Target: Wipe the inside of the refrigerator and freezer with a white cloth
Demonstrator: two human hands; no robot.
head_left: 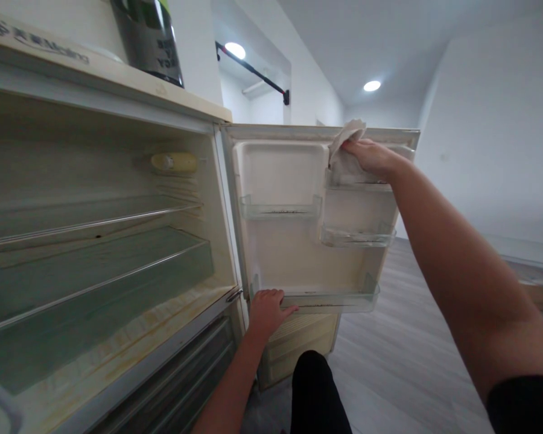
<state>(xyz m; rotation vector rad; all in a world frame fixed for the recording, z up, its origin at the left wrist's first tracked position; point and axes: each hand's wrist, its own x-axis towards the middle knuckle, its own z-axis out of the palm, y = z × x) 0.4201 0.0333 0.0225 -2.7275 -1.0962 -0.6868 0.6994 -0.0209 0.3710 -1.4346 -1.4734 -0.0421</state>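
The refrigerator door (283, 253) stands swung out, its inner side facing me. At its upper right, my right hand (371, 158) presses a crumpled white cloth (350, 134) into the top right door shelf (362, 185); the fingers are partly hidden by the cloth. Low on the door's hinge side, my left hand (266, 310) rests against the left end of the clear bottom door shelf (330, 301), thumb spread away from the fingers. Dark specks lie along this shelf and the left middle shelf (280, 211).
To the left is the open refrigerator compartment with glass shelves (95, 226) and yellow-brown stains on its floor (131, 328). A dark bottle (149, 42) stands on top of the refrigerator. Grey wood-look floor (389, 349) extends right, past my knee (317, 392). Clear containers (529, 253) sit at far right.
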